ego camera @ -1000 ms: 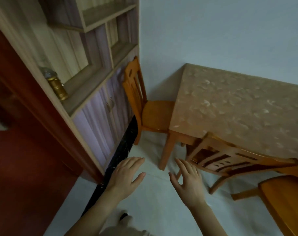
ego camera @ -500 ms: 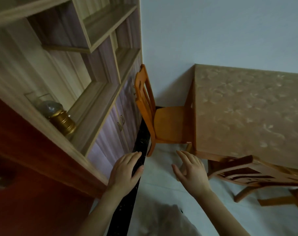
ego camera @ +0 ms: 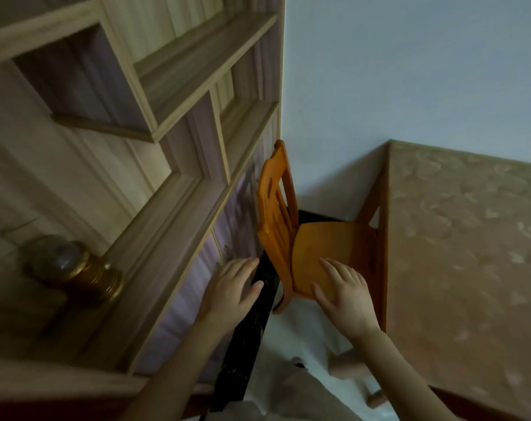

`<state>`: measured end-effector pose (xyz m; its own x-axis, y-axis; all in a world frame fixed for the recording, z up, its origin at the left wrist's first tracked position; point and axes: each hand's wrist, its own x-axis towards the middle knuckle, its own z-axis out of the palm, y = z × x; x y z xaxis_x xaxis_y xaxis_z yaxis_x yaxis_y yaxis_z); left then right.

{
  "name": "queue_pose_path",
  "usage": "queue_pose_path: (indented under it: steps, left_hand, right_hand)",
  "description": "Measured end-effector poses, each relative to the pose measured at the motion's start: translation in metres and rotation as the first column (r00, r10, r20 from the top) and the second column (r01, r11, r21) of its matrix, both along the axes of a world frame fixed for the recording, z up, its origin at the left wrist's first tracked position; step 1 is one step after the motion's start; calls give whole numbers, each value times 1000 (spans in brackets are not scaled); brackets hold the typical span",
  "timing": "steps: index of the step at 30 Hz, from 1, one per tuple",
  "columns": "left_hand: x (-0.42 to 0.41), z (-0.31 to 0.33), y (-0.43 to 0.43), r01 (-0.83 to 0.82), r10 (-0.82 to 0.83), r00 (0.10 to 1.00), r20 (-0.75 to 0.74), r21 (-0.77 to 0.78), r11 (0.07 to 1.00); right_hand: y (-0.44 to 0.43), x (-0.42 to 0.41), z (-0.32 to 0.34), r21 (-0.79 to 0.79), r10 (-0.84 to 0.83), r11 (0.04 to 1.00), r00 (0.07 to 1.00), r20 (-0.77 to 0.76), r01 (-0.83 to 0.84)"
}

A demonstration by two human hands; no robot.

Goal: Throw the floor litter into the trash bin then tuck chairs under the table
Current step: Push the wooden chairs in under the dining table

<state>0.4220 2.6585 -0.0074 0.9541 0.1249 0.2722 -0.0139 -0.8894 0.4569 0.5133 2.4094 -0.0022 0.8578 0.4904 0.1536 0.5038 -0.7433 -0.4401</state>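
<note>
head | slatted orange wooden chair (ego camera: 288, 226) | mottled table (ego camera: 464, 253) | flat hands

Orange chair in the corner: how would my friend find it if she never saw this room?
Find the tall wooden shelf cabinet on the left and the patterned table on the right. The chair stands in the gap between them, near the pale wall. It alone is bright orange, its slatted back toward the cabinet.

The single head view looks down and forward into a room corner, shelf (ego camera: 179, 95) at left, table (ego camera: 471, 253) at right. It sits close above the chair (ego camera: 334, 238); edges seem blurred.
</note>
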Motion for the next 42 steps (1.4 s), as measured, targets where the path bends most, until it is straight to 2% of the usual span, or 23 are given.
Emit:
queue_pose_path:
  steps: [5, 8, 10, 13, 17, 23, 29, 42]
  left_hand:
    - [78, 10, 32, 2, -2, 1000, -1, -15, 1000]
    - [120, 9, 51, -16, 10, 998, -56, -94, 995]
    - [148, 5, 64, -39, 18, 993, -114, -189, 981]
    - [186, -5, 85, -58, 7, 980, -201, -253, 966]
    - [223, -21, 104, -101, -3, 951, -308, -320, 942]
    - [264, -41, 125, -197, -102, 880, -463, -553, 809]
    - [288, -48, 133, -250, -183, 867, -463, -723, 644]
    - [322, -45, 124, -233, -168, 873, -457, -695, 680]
  right_hand:
    - [35, 65, 11, 24, 29, 999, 1000, -6, -29]
    - [62, 89, 8, 116, 34, 993, 997, -69, -25]
    - [84, 101, 1, 206, 36, 979, 987, -157, -3]
    - [117, 112, -13, 309, 65, 950, 946, -318, 39]
    - [156, 118, -34, 307, 69, 947, 872, -485, 96]
    - [194, 129, -53, 298, 57, 940, 781, -621, 168]
    - [203, 137, -60, 362, 72, 890, 697, -714, 279]
    - [198, 161, -76, 485, 107, 787, 690, -716, 381]
